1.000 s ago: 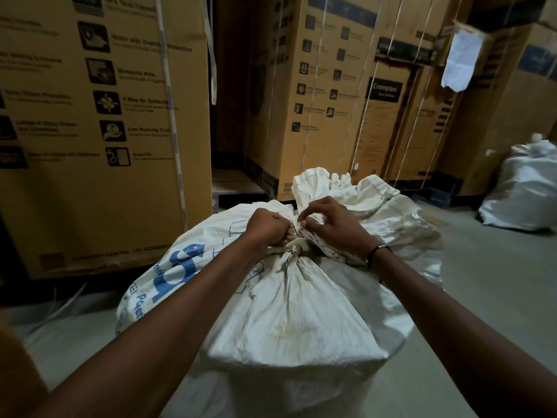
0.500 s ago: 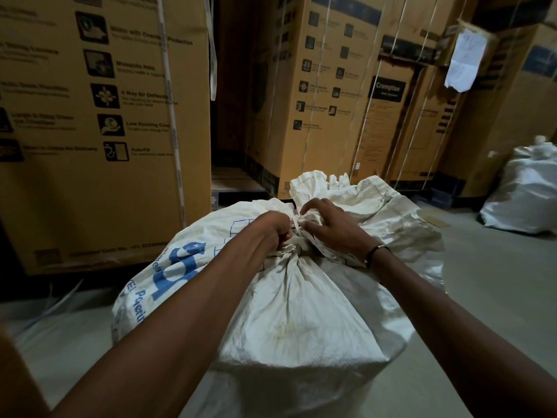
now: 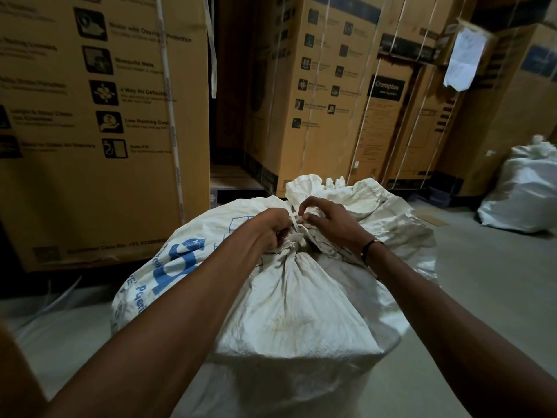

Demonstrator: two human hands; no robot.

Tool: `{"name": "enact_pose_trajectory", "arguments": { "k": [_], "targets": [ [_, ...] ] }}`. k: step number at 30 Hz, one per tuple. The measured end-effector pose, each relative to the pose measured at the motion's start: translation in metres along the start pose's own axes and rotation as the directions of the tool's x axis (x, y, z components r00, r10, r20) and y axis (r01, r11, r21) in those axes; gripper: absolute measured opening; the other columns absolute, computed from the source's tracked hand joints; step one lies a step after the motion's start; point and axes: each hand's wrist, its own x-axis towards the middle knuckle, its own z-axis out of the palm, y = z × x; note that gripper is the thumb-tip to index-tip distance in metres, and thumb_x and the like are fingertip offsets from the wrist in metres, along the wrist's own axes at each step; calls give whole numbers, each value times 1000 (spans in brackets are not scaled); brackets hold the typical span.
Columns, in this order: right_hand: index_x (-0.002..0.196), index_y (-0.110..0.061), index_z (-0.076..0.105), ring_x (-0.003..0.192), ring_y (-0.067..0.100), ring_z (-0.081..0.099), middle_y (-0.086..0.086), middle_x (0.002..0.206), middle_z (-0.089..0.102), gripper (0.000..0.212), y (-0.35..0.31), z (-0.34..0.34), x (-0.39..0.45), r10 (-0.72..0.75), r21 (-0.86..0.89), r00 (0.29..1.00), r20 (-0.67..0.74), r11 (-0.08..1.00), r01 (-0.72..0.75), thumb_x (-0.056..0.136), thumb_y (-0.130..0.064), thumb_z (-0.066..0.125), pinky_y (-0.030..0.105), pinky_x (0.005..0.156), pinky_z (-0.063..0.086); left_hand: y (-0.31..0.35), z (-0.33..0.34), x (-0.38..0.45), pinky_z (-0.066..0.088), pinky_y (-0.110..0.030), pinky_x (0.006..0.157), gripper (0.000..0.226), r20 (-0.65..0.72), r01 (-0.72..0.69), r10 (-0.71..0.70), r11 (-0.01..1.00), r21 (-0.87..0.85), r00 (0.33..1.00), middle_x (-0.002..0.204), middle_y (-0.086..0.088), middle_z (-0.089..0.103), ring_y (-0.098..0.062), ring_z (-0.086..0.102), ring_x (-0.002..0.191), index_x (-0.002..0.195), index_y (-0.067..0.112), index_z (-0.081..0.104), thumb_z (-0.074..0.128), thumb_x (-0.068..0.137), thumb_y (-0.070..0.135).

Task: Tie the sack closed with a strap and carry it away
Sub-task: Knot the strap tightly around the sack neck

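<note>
Sack (image 3: 289, 312): white woven, full, upright on the concrete floor (image 3: 497, 297) directly before the person, blue print on its left flank. Mouth is gathered into a narrow neck, with loose cloth flaring beyond it, so the contents cannot spill once bound. A pale strap (image 3: 297, 233) is wound at that neck.

Left hand (image 3: 268, 229): fingers curled tight against the neck, apparently gripping one strap end to keep tension. Right hand (image 3: 328, 223): fingers bent over the bunched cloth and pinching at the strap, placed opposite so the two can draw against each other. Whether a knot is already formed cannot be told; the fingers cover it.

Judgement: tying step in hand, carrying not begun.

Surroundings: tall cardboard cartons (image 3: 99, 122) behind; a second white sack (image 3: 524, 194), already bound, well apart at right
</note>
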Motion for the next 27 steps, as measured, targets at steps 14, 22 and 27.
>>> {"name": "enact_pose_trajectory", "arguments": {
  "k": [14, 22, 27],
  "targets": [
    [104, -29, 83, 107, 10, 71, -6, 122, 77, 9, -5, -2, -5, -197, -171, 977, -80, 968, 181, 95, -28, 81, 36, 89, 59, -1, -6, -3, 54, -35, 81, 36, -82, -64, 61, 997, -34, 995, 73, -13, 57, -23, 55, 67, 72, 5, 58, 47, 105, 1],
    [106, -33, 74, 91, 21, 72, -13, 130, 68, 16, -9, -7, -4, -357, -429, 934, -2, 844, 322, 108, -36, 58, 40, 66, 55, -3, -8, 4, 63, -36, 71, 8, -113, -122, 106, 982, -143, 988, 77, -16, 73, -24, 70, 65, 97, -4, 75, 74, 89, -4],
    [116, -28, 72, 94, 24, 70, -6, 134, 64, 15, -2, -10, -1, -377, -371, 924, 71, 849, 375, 109, -32, 59, 43, 70, 56, -8, -13, 7, 62, -38, 88, 19, -57, -111, 102, 974, -196, 993, 81, -15, 75, -20, 71, 67, 108, -7, 75, 64, 93, -11]
  ]
}}
